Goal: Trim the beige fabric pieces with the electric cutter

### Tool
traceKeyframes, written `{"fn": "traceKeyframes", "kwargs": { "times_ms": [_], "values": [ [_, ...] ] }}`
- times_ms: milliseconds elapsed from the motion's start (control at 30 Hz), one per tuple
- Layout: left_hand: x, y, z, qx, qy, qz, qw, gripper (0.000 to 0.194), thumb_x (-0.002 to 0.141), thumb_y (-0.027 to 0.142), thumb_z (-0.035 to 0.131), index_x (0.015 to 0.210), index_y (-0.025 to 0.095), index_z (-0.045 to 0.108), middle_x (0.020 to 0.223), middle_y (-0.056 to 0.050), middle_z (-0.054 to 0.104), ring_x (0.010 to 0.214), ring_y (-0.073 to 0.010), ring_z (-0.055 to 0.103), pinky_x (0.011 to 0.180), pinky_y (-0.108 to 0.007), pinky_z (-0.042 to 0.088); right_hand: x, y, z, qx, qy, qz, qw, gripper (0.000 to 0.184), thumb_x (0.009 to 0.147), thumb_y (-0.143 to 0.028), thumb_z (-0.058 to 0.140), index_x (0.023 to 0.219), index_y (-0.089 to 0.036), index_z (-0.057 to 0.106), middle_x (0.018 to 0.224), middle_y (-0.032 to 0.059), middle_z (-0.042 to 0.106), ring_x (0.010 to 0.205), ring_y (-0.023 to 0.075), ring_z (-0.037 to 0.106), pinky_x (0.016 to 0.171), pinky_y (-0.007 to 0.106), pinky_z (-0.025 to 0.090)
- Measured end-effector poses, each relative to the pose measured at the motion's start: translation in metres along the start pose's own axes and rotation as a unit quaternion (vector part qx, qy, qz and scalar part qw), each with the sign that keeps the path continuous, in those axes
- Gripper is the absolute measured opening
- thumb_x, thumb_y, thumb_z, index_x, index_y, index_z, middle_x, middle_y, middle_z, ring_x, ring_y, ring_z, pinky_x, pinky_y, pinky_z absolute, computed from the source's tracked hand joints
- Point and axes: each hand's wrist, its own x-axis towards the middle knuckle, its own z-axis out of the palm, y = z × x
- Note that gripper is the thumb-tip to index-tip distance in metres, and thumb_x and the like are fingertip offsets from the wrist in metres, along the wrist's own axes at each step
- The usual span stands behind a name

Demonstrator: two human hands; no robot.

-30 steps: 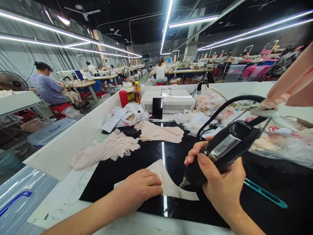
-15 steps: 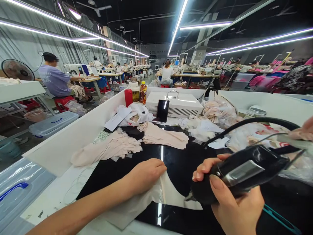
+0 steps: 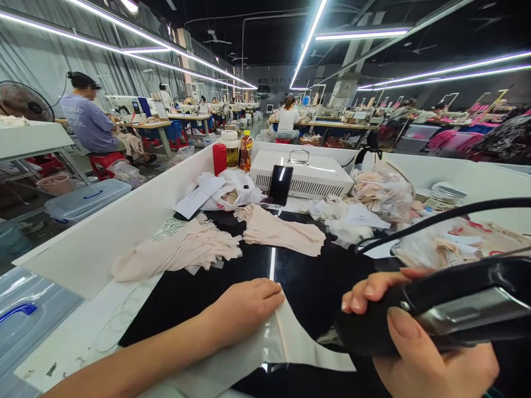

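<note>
My left hand (image 3: pixel 244 309) is closed on the upper edge of a pale fabric piece (image 3: pixel 296 340), fingers together and thumb hidden. The piece has a curved right edge narrowing to a strip, and a translucent sheet shows under or beside it. In my right hand (image 3: pixel 440 359) is a thick black corded hand tool (image 3: pixel 468 309) with a silver metal plate, gripped between thumb and fingers. Its metal tip lies at the fabric's curved edge; whether they touch I cannot tell. Beneath is a glossy black board (image 3: pixel 199 298).
Two stacks of pale fabric, one left (image 3: pixel 178 249) and one central (image 3: pixel 282 229), lie beyond my hands. Behind them stand a phone (image 3: pixel 280 185) and a white vented box (image 3: pixel 302 171). Plastic-bagged fabric (image 3: pixel 381 185) sits right. White panels (image 3: pixel 116 237) edge the table. Coworkers sit farther off.
My left hand has shifted up the fabric and now closes on its upper edge, with the sheet pulled nearer. The tool has come lower and closer, its tip still by the curved edge. The view shifted.
</note>
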Motion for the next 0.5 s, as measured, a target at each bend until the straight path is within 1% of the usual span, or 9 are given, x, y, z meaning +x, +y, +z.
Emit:
{"fn": "traceKeyframes", "kwargs": {
  "times_ms": [100,233,367,500],
  "values": [
    [-0.001,0.002,0.002,0.004,0.014,0.004,1.0,0.028,0.106,0.004,0.061,0.132,0.011,0.069,0.136,-0.013,0.075,0.129,-0.0236,0.072,0.108,-0.032,0.062,0.016,0.008,0.017,0.028,0.019,-0.025,0.999,0.043,0.079,-0.034,0.098,0.108,-0.026,0.068,0.074,-0.0028,0.071,0.058,0.0181,0.067,0.056,0.035,0.066],
    [-0.001,0.005,0.001,0.003,0.028,-0.004,1.0,0.026,0.108,0.005,0.058,0.13,0.014,0.07,0.135,-0.009,0.076,0.127,-0.0213,0.073,0.106,-0.029,0.062,0.029,0.028,0.035,0.043,0.031,-0.025,0.998,0.044,0.08,-0.033,0.097,0.11,-0.026,0.066,0.078,-0.0039,0.072,0.06,0.0173,0.069,0.059,0.034,0.065],
    [-0.001,0.006,0.002,-0.001,0.037,0.001,0.999,0.027,0.108,0.004,0.054,0.128,0.012,0.07,0.132,-0.01,0.077,0.126,-0.021,0.074,0.106,-0.029,0.063,0.032,0.046,0.046,0.046,0.015,-0.023,0.999,0.046,0.081,-0.037,0.097,0.111,-0.027,0.063,0.08,-0.0051,0.072,0.061,0.017,0.069,0.061,0.034,0.063],
    [-0.001,0.008,0.002,0.0,0.059,0.001,0.998,0.025,0.11,0.005,0.053,0.128,0.011,0.07,0.131,-0.01,0.076,0.124,-0.022,0.074,0.104,-0.029,0.064,0.031,0.053,0.051,0.044,0.001,-0.023,0.999,0.047,0.084,-0.039,0.096,0.114,-0.027,0.062,0.082,-0.0053,0.071,0.061,0.0161,0.068,0.062,0.034,0.062]
  ]
}}
